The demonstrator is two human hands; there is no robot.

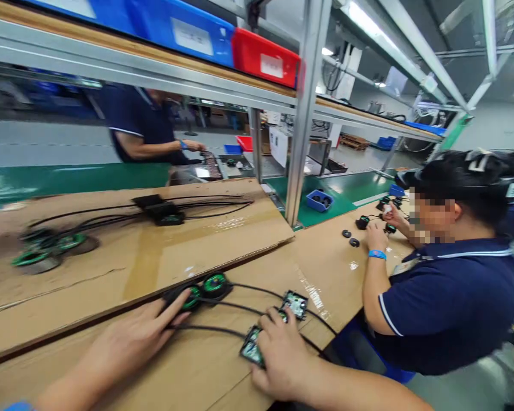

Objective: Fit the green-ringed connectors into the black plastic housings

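— Head view first: what were the two hands doing?

— The left hand (131, 342) lay flat on the cardboard-covered bench (188, 377), fingers spread, its fingertips touching a pair of round green-and-black parts (203, 290) near the raised cardboard sheet's (124, 268) front edge. It gripped nothing. The right hand (282, 357) pressed down on a small circuit board (251, 348) close to the bench's near edge, fingers curled over it.

— Anything joined to them?

— Black cables (223, 330) ran from the round parts to that board and to a second board (295, 303) lying just beyond the right hand's fingertips.

— And on the raised sheet?

— Another set of green round parts (47, 251) sat toward its left edge, blurred, with cables leading to black boxes (160, 210) near the middle.

— Other people?

— A co-worker in a navy shirt (449, 308) sat at the bench's right end, hands on small black pieces (351, 238). Another person (148, 125) stood across the green conveyor (68, 180). Blue bins (171, 25) and a red bin (265, 57) stood on the upper shelf.
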